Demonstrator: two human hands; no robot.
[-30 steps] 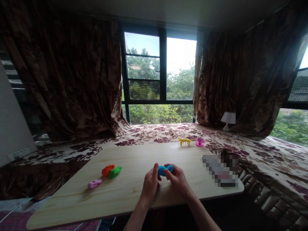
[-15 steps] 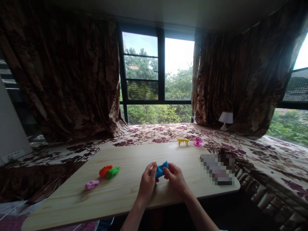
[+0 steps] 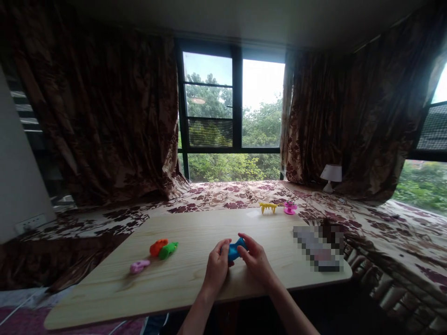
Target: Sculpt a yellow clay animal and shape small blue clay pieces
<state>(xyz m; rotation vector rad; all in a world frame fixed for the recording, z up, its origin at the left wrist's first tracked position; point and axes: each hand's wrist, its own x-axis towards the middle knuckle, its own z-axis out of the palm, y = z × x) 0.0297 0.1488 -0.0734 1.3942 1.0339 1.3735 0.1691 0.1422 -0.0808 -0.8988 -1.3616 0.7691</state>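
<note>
A lump of blue modelling clay (image 3: 236,250) is held between my two hands, just above the near part of the wooden table (image 3: 195,232). My left hand (image 3: 217,261) closes on its left end, thumb on top. On the other end, the fingers and thumb of my right hand (image 3: 255,256) pinch the clay, which looks narrower in the middle. To the left lie an orange lump (image 3: 158,247), a green lump (image 3: 168,250) touching it, and a pink lump (image 3: 139,266) a little nearer. Fingertips under the clay are partly hidden.
At the table's far edge stand a yellow four-legged toy-like piece (image 3: 268,206) and a pink spool-shaped piece (image 3: 289,208). A pixelated flat object (image 3: 316,249) lies at the right edge. Beyond are a flowered cloth (image 3: 226,193) and a small white lamp (image 3: 330,174).
Both hands still hold the blue clay, and the right fingers have shifted on it. Its upper end looks more rounded now. The whole view has moved slightly, so everything sits further right.
</note>
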